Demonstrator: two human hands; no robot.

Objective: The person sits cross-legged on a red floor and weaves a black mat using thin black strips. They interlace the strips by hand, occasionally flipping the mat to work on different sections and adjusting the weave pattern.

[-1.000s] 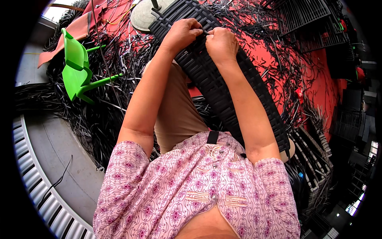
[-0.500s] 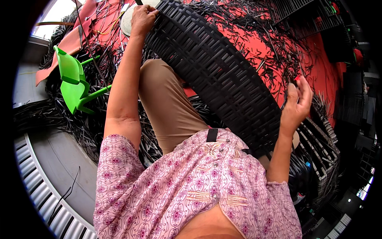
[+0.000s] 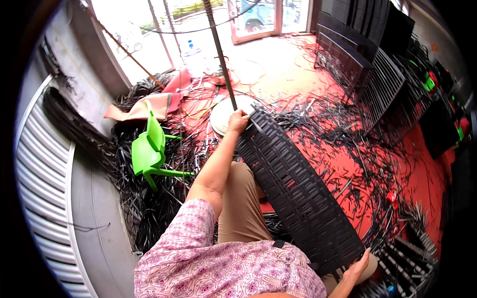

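Observation:
A long, curved panel of woven black plastic strips (image 3: pixel 303 191) lies slantwise across my lap, its far end up and to the left. My left hand (image 3: pixel 239 121) is closed at the far corner of this panel. A flat dark strip (image 3: pixel 224 69) rises from that hand toward the upper edge of the view. At the panel's near right end, my right hand (image 3: pixel 357 269) grips the edge, its fingertips showing beside the corner and part of the hand hidden. Below the panel, my bent knee (image 3: pixel 243 198) in brown trousers shows.
A green plastic chair (image 3: pixel 151 144) stands left amid heaped black strips (image 3: pixel 144 213). A round pale disc (image 3: pixel 221 119) lies beyond my left hand. Black cut-offs litter the red floor (image 3: pixel 343 171). Black metal frames (image 3: pixel 377 104) stand at the far right; a ribbed grey panel (image 3: pixel 47 193) stands left.
The view has tipped up, showing the doorway and more floor. My right hand, raised and off the panel before, is now at its near end. My left hand stays at the far corner.

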